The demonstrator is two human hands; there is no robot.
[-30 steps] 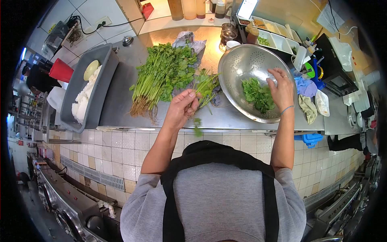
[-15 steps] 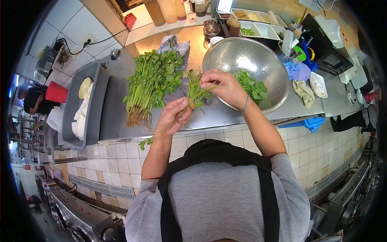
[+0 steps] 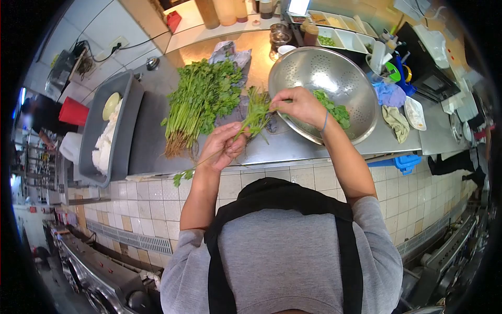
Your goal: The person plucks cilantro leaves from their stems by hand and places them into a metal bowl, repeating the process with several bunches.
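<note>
The left fingers (image 3: 238,137) pinch cilantro stems (image 3: 248,125) above the worktop (image 3: 261,150); the right fingers (image 3: 276,100) close on their leafy end, exact grip unclear. The right hand (image 3: 303,104) and forearm partly hide the leaves (image 3: 337,110) inside the colander (image 3: 293,68).

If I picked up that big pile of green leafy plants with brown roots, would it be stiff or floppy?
The big green leafy bunch with thin brown roots would probably droop at its frilly leaves, which look thin. Its long, slim stems might bend but droop less. No tie shows around it, so some plants could slip out.
</note>
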